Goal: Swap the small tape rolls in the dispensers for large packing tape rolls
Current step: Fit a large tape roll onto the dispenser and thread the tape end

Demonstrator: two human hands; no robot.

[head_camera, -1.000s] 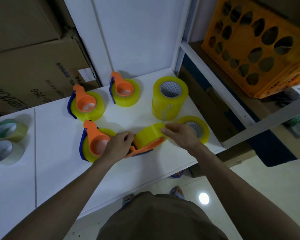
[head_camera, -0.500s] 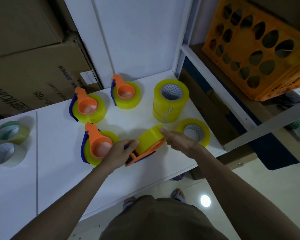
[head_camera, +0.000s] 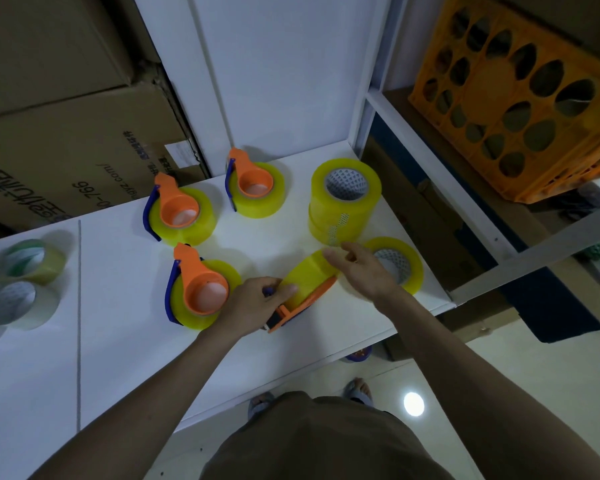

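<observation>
My left hand grips an orange and blue dispenser tipped on its edge on the white table, with a large yellow tape roll in it. The fingertips of my right hand touch the top of that roll. Three more orange dispensers with yellow rolls lie flat: one beside my left hand, one at the back left, one at the back middle. A stack of large yellow rolls stands at the back right. A single flat roll lies behind my right hand.
Several small pale tape rolls sit at the table's far left. Cardboard boxes stand behind the table on the left. An orange plastic crate rests on a shelf to the right. The table's front edge runs just below my forearms.
My right hand has shifted from the roll's side to its top, fingers straighter. The dispenser with its roll has tilted further upright in my left hand.
</observation>
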